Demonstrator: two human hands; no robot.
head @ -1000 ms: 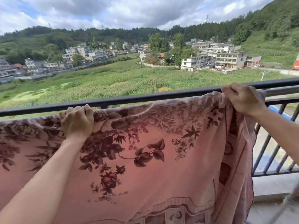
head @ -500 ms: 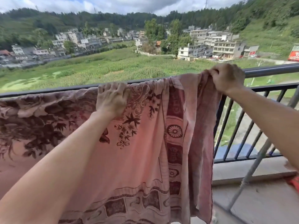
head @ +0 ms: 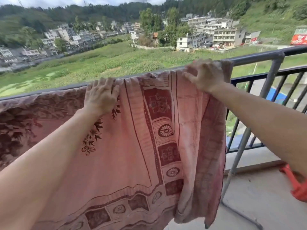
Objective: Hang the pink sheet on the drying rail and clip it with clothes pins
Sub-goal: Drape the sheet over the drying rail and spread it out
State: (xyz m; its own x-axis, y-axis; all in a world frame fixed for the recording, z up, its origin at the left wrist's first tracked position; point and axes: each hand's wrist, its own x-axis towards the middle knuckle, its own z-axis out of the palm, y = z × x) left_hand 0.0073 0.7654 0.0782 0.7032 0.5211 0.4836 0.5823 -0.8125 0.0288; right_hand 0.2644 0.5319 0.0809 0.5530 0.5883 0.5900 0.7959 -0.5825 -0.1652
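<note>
The pink sheet (head: pixel 132 155), with dark red flowers and a patterned border, hangs over the dark drying rail (head: pixel 259 57). Its right edge falls in folds just short of the rail's corner joint. My left hand (head: pixel 101 95) lies on the sheet's top edge, fingers hooked over the rail and holding the cloth. My right hand (head: pixel 202 75) rests on the sheet's top right corner, blurred, its fingers spread apart. No clothes pins are in view.
The rail's grey post and leg (head: pixel 239 146) slant down to the concrete balcony floor (head: pixel 259 196). Behind it runs a dark barred balcony railing (head: pixel 282 75). A red object (head: pixel 297 186) lies on the floor at the right edge. Fields and buildings lie beyond.
Both hands have moved right along the rail and spread the sheet's right end flatter. My right hand went from a closed grip to spread fingers.
</note>
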